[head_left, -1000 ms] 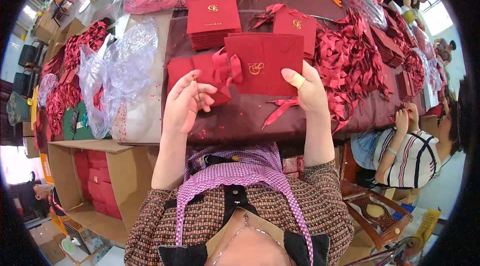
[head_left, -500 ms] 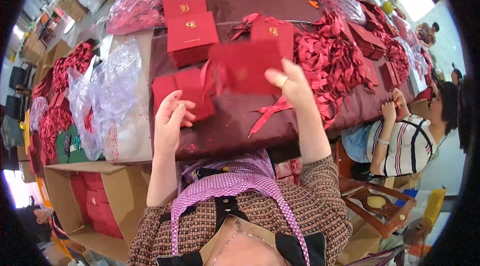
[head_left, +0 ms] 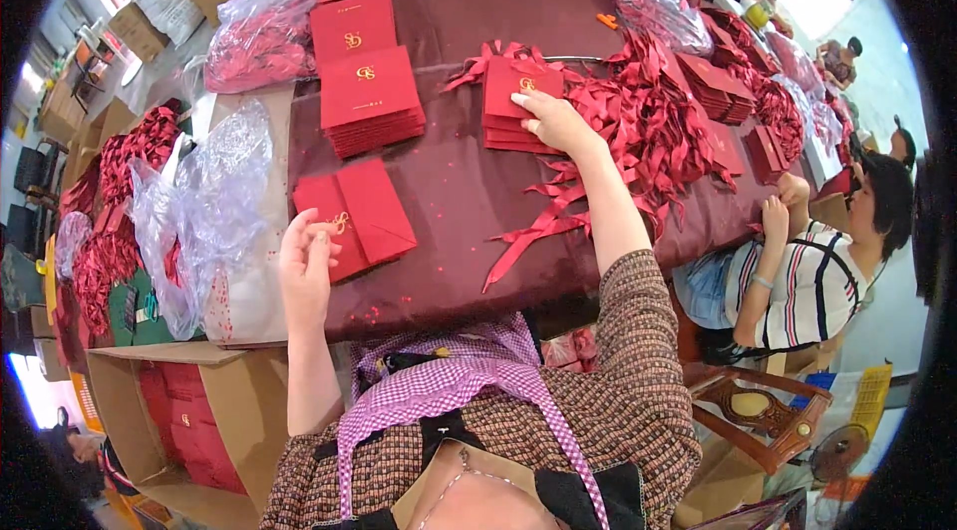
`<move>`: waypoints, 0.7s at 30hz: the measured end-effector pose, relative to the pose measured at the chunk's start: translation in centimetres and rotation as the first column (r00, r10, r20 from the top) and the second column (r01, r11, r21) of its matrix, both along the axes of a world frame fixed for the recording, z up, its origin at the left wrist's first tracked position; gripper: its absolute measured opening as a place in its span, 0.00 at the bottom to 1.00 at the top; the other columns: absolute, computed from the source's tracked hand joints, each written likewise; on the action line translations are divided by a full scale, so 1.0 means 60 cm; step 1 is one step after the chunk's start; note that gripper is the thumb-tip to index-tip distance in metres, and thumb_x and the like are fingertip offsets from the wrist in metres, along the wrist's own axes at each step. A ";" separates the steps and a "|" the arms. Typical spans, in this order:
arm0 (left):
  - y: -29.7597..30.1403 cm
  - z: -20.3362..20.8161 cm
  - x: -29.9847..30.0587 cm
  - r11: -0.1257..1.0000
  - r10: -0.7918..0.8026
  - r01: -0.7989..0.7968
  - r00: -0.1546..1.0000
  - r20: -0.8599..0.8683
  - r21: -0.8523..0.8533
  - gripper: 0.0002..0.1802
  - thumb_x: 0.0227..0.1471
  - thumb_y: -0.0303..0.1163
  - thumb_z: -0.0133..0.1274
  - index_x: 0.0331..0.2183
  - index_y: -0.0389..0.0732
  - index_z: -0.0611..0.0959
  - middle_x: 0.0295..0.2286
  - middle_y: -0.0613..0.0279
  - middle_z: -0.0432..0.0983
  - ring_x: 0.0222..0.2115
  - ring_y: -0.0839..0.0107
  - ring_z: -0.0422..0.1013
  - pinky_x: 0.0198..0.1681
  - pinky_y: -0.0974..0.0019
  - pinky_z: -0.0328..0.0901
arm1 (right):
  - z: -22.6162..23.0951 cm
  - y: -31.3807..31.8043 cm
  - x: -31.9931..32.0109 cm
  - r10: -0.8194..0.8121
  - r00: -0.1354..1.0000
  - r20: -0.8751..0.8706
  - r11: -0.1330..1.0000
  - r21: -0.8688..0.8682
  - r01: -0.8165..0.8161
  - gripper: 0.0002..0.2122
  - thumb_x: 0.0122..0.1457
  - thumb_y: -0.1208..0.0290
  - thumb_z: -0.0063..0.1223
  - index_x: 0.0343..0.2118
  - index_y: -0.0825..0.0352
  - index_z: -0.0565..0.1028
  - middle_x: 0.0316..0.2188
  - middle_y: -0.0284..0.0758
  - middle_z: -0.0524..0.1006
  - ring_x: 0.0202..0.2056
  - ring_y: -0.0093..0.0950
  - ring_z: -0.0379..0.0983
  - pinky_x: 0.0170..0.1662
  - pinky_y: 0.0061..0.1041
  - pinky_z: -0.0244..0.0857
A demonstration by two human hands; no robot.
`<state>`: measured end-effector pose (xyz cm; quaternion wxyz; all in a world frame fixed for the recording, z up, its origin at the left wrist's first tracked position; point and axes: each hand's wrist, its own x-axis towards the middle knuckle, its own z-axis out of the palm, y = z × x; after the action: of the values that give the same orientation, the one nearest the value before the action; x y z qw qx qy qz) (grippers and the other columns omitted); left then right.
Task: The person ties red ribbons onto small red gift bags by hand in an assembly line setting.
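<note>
the red bag that hung in the air between the two hands half a second ago is not up there now. the right hand (head_left: 560,123) has gone over to the small pile of red bags (head_left: 506,119), so it looks like that bag now sits on top of this pile. its fingers are partly spread over the top bag; i cannot tell if they pinch it or only rest on it.

the left hand (head_left: 307,256) has nothing in it. its fingers are loosely curled, with gaps, by the edge of the flat red bag (head_left: 371,211) on the surface (head_left: 454,231). i cannot tell if they touch it.

earlier, the held bag and its ribbon were in front of the surface; now that middle part shows. the tall pile of red bags (head_left: 371,99) and the heap of ribbons (head_left: 653,121) look the same as before.
</note>
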<state>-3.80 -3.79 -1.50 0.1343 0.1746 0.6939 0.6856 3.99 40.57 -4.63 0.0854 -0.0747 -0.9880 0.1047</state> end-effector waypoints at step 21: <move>-0.022 -0.007 -0.014 0.753 0.052 -0.387 0.841 -0.538 -0.532 0.18 0.54 0.33 0.57 0.42 0.30 0.77 0.35 0.52 0.72 0.33 0.60 0.70 0.38 0.63 0.67 | 0.116 -0.132 0.078 0.298 0.948 -0.113 0.874 -0.366 -0.319 0.17 0.47 0.75 0.59 0.42 0.68 0.75 0.41 0.42 0.77 0.45 0.41 0.73 0.49 0.35 0.67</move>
<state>-4.63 -5.08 -1.93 -0.0813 0.2029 0.9067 0.3608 8.69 32.64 2.33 0.0778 0.0715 -0.9455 0.3081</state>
